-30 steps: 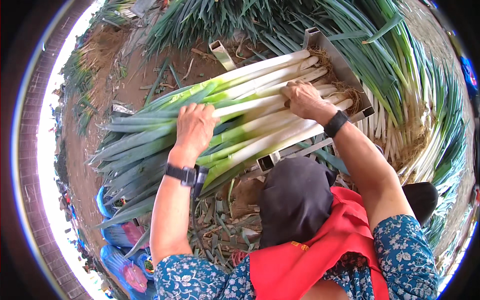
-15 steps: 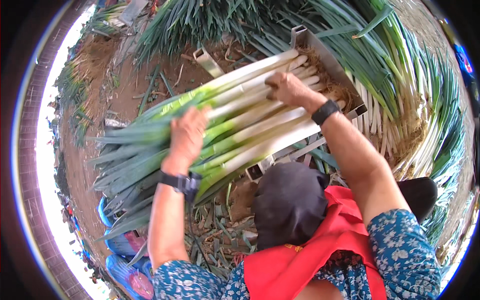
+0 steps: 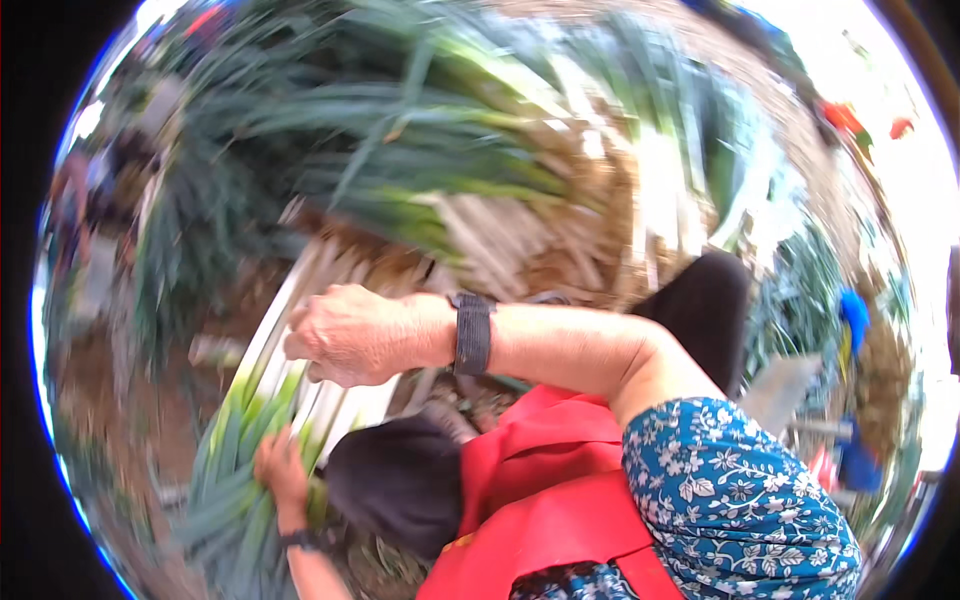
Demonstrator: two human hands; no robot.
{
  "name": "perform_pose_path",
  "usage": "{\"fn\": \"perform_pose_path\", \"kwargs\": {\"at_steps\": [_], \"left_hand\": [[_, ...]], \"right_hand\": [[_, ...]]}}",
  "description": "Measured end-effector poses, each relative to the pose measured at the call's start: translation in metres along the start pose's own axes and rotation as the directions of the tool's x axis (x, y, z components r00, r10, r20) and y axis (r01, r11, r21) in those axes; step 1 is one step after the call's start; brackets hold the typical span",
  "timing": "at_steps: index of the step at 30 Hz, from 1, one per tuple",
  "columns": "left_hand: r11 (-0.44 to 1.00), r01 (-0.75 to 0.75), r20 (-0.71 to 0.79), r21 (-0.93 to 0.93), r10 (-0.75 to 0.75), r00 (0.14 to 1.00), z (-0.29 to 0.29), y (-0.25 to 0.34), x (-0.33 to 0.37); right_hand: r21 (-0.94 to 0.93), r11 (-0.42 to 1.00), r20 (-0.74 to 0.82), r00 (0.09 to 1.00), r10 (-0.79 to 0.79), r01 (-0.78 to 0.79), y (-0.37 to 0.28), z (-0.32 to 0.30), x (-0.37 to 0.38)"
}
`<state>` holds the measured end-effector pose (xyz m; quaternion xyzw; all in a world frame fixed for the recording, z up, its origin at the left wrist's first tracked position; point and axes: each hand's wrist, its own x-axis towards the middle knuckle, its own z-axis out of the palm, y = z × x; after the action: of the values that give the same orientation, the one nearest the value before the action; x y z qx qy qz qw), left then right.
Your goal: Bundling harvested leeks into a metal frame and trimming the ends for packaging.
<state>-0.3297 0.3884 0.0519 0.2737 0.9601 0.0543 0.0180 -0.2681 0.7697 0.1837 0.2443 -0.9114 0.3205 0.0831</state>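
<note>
Leeks [image 3: 240, 415]: side by side, lower left, apparently for alignment.
Left hand [image 3: 283, 472]: on leaves [image 3: 215, 505], perhaps steadying; cannot tell grip.
Right hand [image 3: 345, 335]: curled over stalks [image 3: 277, 325]; cannot tell whether clamped.

ok so the leek bundle [image 3: 238, 422] is lying slantwise, root end pointing away, leafy end trailing near-left; left hand [image 3: 283, 468] is resting around the leafy part, right hand [image 3: 348, 335] is sitting over it nearer the roots; a big leek heap [image 3: 400, 130] is sprawling beyond, spreading right; dirt ground [image 3: 145, 395] is running along the left
</note>
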Motion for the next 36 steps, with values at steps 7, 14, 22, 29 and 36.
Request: {"fn": "perform_pose_path", "kwargs": {"at_steps": [7, 14, 22, 29, 36], "left_hand": [[0.852, 0.186, 0.019, -0.49, -0.203, 0.979, -0.077, 0.02, 0.075], [0.583, -0.091, 0.101, -0.807, 0.288, 0.952, -0.15, 0.336, 0.104], [0.659, 0.067, 0.523, -0.749, 0.525, 0.672, -0.048, 0.451, 0.06], [0.635, 0.331, 0.647, -0.698, 0.362, 0.671, -0.002, 0.458, 0.051], [0.626, 0.45, 0.728, -0.637, 0.296, 0.619, 0.017, 0.478, 0.053]], "right_hand": [[-0.155, 0.667, -0.27, 0.681, 0.681, -0.728, 0.04, -0.275, -0.235], [0.359, 0.262, -0.597, -0.005, 0.802, -0.896, 0.09, -0.281, -0.525], [0.315, -0.091, -0.502, -0.247, 0.829, -0.945, 0.144, -0.058, -0.576], [0.452, -0.291, -0.393, -0.481, 0.784, -0.843, 0.219, -0.041, -0.559], [0.379, -0.187, -0.338, -0.324, 0.884, -0.906, 0.247, -0.044, -0.582]]}}
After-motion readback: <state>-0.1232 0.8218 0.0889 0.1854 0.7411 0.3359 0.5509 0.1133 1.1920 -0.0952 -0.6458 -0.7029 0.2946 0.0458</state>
